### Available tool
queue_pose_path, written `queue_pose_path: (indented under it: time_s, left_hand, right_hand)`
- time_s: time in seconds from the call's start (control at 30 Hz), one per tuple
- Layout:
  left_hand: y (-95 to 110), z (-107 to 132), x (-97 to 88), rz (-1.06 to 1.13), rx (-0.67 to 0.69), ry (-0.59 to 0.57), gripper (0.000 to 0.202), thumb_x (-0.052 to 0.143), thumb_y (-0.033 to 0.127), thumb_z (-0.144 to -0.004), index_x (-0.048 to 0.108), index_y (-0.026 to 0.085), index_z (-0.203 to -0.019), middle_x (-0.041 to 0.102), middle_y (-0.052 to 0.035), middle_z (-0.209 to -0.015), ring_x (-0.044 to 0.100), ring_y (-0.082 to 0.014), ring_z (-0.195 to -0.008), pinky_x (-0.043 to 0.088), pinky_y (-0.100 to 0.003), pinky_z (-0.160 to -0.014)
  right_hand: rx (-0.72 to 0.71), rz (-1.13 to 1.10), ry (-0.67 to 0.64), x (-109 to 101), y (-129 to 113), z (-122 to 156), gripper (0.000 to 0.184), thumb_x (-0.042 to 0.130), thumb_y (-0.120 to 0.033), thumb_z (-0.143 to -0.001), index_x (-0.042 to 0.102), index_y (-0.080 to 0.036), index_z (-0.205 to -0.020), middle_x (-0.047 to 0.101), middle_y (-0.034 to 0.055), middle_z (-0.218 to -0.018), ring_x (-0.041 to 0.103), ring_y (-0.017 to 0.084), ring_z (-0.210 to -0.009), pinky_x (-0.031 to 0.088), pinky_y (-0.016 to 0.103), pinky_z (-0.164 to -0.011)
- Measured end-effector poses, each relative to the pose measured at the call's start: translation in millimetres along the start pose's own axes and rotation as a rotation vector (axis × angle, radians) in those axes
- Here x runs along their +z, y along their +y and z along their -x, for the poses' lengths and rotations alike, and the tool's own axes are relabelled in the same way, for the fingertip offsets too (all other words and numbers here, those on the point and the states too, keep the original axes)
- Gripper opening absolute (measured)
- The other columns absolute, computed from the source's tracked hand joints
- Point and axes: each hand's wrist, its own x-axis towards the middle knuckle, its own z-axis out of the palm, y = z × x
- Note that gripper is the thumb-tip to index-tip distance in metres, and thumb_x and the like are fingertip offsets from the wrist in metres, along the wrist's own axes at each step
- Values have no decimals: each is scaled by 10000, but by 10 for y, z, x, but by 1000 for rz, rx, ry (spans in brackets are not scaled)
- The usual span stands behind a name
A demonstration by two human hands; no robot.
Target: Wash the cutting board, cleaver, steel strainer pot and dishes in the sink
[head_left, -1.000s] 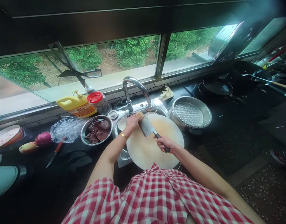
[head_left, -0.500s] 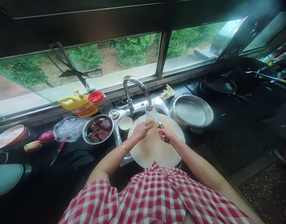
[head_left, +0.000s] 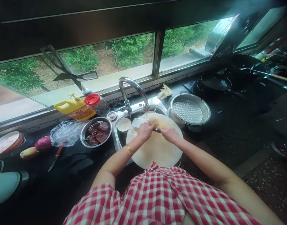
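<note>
My right hand (head_left: pixel 169 134) is closed round the handle of a cleaver (head_left: pixel 136 128), whose blade lies flat and points left over a round white cutting board (head_left: pixel 155 153). My left hand (head_left: pixel 145 130) is curled on top of the blade and presses a yellowish scrub pad (head_left: pixel 154 122) against it. Most of the blade is hidden under that hand. The board rests across the steel sink (head_left: pixel 115 137), just below the spout of the curved tap (head_left: pixel 130 86). My arms come out of a red-and-white checked shirt.
Left of the sink stand a steel bowl of dark red meat (head_left: pixel 96 132), a plastic bag (head_left: pixel 66 131), a yellow bottle (head_left: pixel 74 107), a red-lidded jar (head_left: pixel 96 103), a red-handled knife (head_left: pixel 54 155). A small white cup (head_left: pixel 123 124) sits in the sink. A steel steamer pan (head_left: pixel 189 111) and a wok (head_left: pixel 215 82) are to the right.
The cleaver went from slanting on the board, up under the tap, to lying flat with its blade pointing left. My left hand moved from the board's far edge onto the blade.
</note>
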Motion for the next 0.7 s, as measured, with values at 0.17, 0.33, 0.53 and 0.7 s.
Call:
queue_pose_path:
  time_s: [0.17, 0.33, 0.53, 0.7]
  left_hand:
    - [-372, -111, 135, -98, -89, -80, 380, 314, 208, -945, 546, 280, -1238, 584, -98, -1124, 564, -225, -942, 416, -314, -745]
    - [-872, -134, -57, -154, -388, -31, 391, 371, 234, -928, 453, 160, -1303, 596, -157, -1062, 598, -257, -895, 431, -320, -694]
    - [-210, -158, 115, -34, -181, -8, 293, 363, 200, -929, 533, 123, -1155, 629, -142, -1021, 605, -246, -922, 440, -323, -762]
    - [-620, -172, 179, -53, -302, -54, 300, 325, 122, -917, 601, 114, -1035, 654, -157, -985, 620, -247, -941, 441, -330, -799]
  right_hand:
    - [-10, 234, -101, -95, -3, 163, 412, 300, -108, -913, 516, -200, -1252, 655, 123, -976, 635, 246, -837, 418, 315, -688]
    - [10, 290, -96, -141, 73, 230, 390, 297, -127, -927, 521, -202, -1236, 653, 120, -984, 638, 240, -841, 419, 303, -679]
    - [10, 282, -78, -121, -187, -70, 364, 286, -99, -923, 541, -159, -1176, 660, 138, -967, 645, 255, -835, 417, 308, -653]
    - [8, 326, -33, -154, -29, 59, 333, 298, -114, -931, 555, -160, -1138, 659, 129, -959, 633, 243, -829, 385, 293, -633]
